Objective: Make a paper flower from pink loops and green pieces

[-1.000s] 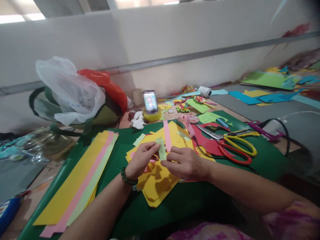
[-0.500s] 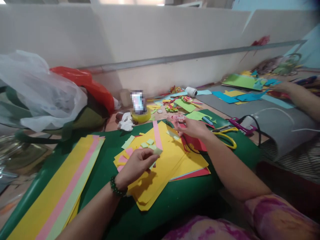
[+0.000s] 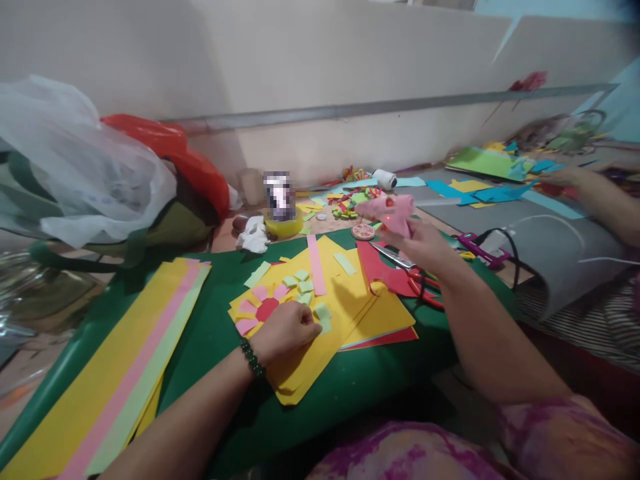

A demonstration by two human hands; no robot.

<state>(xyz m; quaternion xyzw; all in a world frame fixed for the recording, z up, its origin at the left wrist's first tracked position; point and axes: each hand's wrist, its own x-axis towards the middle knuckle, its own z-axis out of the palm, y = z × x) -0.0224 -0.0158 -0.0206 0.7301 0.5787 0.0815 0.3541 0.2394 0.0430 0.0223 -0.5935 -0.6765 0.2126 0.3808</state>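
My left hand (image 3: 289, 328), with a dark green bead bracelet at its wrist, rests over a sheet of yellow paper (image 3: 300, 370). Its fingers are curled, and the fingertips pinch at the edge of a small pale green paper strip (image 3: 323, 311). Just left of the fingers is a paper flower with a red centre (image 3: 267, 309) and pink petals, beside several small pale green pieces (image 3: 301, 275). My right hand (image 3: 425, 243) grips a pink glue gun (image 3: 397, 208), raised above the table, its nozzle pointing left. Part of its handle is hidden by the fingers.
Red-handled scissors (image 3: 400, 257) lie on red paper below my right hand. Long yellow, pink and green strips (image 3: 150, 353) lie on the left. Bags (image 3: 120, 180) stand behind them. A phone (image 3: 280, 197) leans at the back. Another person's arm (image 3: 600, 200) reaches in at right.
My right hand has lifted the pink glue gun up and to the right. The left hand has lowered the green strip onto the yellow paper. The red-handled scissors now show more fully.
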